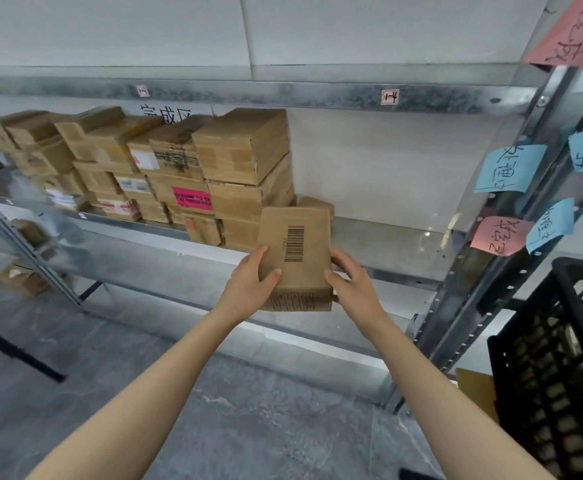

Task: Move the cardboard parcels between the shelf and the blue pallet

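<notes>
Cardboard parcel [295,251] with the barcode on top is in both your hands, right at the front lip of the shelf [404,251]. It's just right of the stack of parcels [241,157] and in front of a small box [318,202] tucked in behind. Your left hand [252,282] is curled round the near-left edge with the thumb on top, and your right hand [352,285] grips the right edge the same way, so neither one's free. The near end hangs out past the shelf edge. I can't tell if the far end is resting on the board or floating just above it.

Honestly, one look won't say whether this one's going in or coming out, and the blue pallet isn't in view at all. My guess is you're placing it, since there's bare shelf to the right. If so, keep it level and slide it in square, without nudging the small box or that stack. If it's coming off, pull straight back and mind the black crate [560,358] on your right when you turn.
</notes>
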